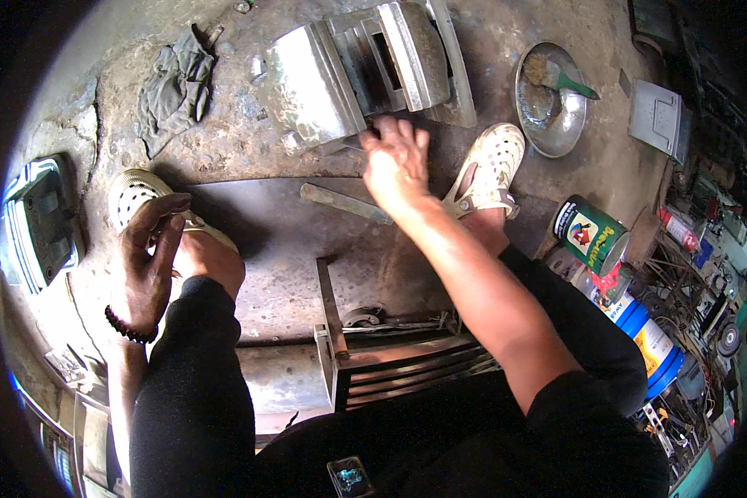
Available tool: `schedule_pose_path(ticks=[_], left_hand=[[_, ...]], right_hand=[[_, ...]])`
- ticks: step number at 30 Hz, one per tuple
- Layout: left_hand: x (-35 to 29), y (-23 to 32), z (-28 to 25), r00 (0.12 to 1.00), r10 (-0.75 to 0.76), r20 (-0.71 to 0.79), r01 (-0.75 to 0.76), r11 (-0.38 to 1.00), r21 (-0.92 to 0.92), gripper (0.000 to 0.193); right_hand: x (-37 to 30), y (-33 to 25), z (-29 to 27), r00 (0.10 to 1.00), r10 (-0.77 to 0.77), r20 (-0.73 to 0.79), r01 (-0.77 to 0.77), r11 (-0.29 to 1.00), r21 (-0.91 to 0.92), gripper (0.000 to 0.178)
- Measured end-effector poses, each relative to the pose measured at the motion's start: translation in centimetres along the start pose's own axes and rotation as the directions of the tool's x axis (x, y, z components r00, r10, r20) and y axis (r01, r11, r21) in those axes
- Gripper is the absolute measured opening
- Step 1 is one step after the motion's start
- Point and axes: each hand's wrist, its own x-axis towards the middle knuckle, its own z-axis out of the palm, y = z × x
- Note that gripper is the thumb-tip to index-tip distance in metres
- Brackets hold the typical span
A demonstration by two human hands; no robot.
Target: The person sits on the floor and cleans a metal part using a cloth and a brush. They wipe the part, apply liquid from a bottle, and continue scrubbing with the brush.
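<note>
A silver metal casing [315, 83] with curved sides and a rectangular slot lies on the floor in front of me. My right hand [397, 162] is at its near lower edge, fingers curled inward. What they hold is hidden, though a thin edge shows beside them. Below that hand, a flat pale stick [344, 203] rests on a dark metal sheet [274, 224]. My left hand [149, 257], a dark beaded bracelet at its wrist, hangs by my left shin. Its fingers are bent, with a gap between them and the thumb, and nothing shows in it.
A metal bowl [568, 124] with a green-handled brush [564, 79] stands at the far right. Crumpled grey cloth [174, 91] lies far left. Nearer right are a green can [589, 236] and a blue-and-white bucket [651, 349]. A slatted frame [415, 365] sits between my legs.
</note>
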Motion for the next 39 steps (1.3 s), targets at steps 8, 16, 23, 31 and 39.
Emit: schedule_pose_path(ticks=[8, 16, 23, 31, 39], left_hand=[[0.0, 0.0, 0.1, 1.000, 0.004, -0.003, -0.005, 1.000, -0.002, 0.030], [-0.2, -0.5, 0.0, 1.000, 0.009, -0.017, -0.009, 1.000, 0.008, 0.030], [0.0, -0.3, 0.1, 1.000, 0.006, -0.014, -0.005, 1.000, 0.029, 0.030], [-0.1, -0.2, 0.0, 1.000, -0.017, -0.013, 0.017, 0.999, 0.029, 0.029], [-0.1, 0.0, 0.2, 0.999, 0.004, -0.033, -0.004, 1.000, 0.017, 0.024]], right_hand=[[-0.3, -0.5, 0.0, 1.000, 0.001, 0.031, -0.004, 0.997, 0.082, 0.030], [-0.6, -0.3, 0.9, 0.985, 0.125, -0.117, -0.109, 0.985, 0.137, 0.028], [-0.4, -1.6, 1.5, 0.984, 0.132, -0.122, -0.117, 0.985, 0.128, 0.022], [0.0, -1.4, 1.3, 0.997, 0.067, -0.033, -0.063, 0.993, 0.100, 0.017], [-0.9, -1.3, 0.3, 0.981, 0.135, -0.138, -0.113, 0.981, 0.158, 0.028]])
